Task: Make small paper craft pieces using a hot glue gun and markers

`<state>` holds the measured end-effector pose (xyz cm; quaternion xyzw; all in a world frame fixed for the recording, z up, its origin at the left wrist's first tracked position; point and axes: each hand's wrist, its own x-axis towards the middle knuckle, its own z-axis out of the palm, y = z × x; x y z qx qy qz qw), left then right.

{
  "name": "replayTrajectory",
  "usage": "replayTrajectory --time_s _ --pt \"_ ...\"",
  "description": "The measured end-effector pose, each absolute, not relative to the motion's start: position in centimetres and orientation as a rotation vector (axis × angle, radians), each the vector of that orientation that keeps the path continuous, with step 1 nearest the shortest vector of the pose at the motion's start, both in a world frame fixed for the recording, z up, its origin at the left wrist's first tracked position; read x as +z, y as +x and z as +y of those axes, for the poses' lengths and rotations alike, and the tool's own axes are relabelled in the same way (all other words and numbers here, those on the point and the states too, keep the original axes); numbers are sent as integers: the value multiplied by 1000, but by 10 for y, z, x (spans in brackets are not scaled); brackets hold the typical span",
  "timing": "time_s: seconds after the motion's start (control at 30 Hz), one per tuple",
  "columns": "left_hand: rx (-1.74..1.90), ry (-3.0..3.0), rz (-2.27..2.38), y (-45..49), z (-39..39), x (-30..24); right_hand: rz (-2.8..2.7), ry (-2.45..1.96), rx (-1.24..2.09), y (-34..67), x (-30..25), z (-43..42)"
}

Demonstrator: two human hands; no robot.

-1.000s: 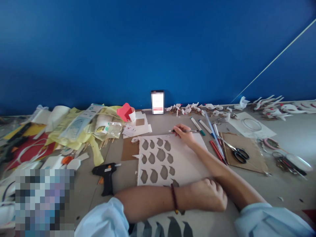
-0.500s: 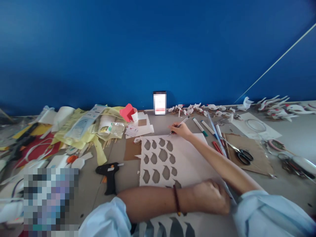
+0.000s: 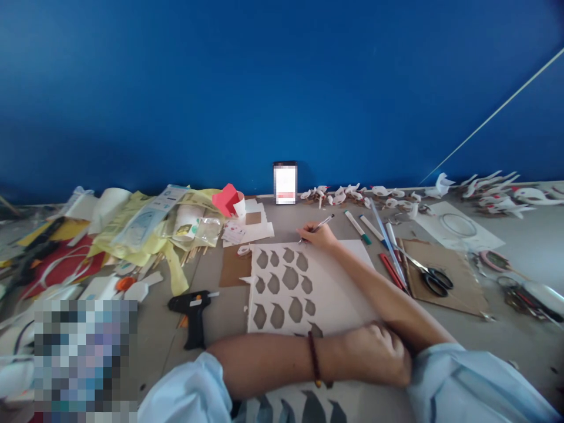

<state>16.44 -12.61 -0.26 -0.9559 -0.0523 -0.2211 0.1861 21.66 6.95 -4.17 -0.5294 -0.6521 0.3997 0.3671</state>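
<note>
A white sheet [image 3: 339, 288] with several leaf-shaped holes cut out lies flat on the grey table in front of me. My right hand [image 3: 320, 235] reaches to its far edge, fingers pinched on a thin pen [image 3: 318, 226] whose tip touches the sheet's top border. My left forearm lies across the sheet's near edge, wearing a dark bead bracelet [image 3: 313, 358]. At its end my left hand [image 3: 379, 354] rests on the sheet, fingers curled into a loose fist with nothing seen in it.
A black glue gun [image 3: 190, 313] lies left of the sheet. Markers and pencils [image 3: 374, 232], black scissors [image 3: 434, 276] on brown cardboard [image 3: 445, 282] are to the right. Yellow papers and packets [image 3: 145, 226] pile at left. A phone [image 3: 285, 183] leans against the blue wall, near white paper cut-outs [image 3: 348, 194].
My right hand has raised the pen from lying flat to tilted, and slid slightly left along the sheet's top edge. My left arm has stayed put.
</note>
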Motion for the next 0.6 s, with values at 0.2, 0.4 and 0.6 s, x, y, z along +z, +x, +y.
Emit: replayTrajectory --time_s 0.2,0.4,0.6 --pt "-769 -2637 -188 164 -124 -3 -1685 -1372 1020 218 -44 70" --pt "-626 -2688 -136 163 -124 -2 -1657 -1372 1030 218 -44 70" --pt "-604 -2705 -135 163 -124 1 -1638 -1379 1033 218 -42 69"
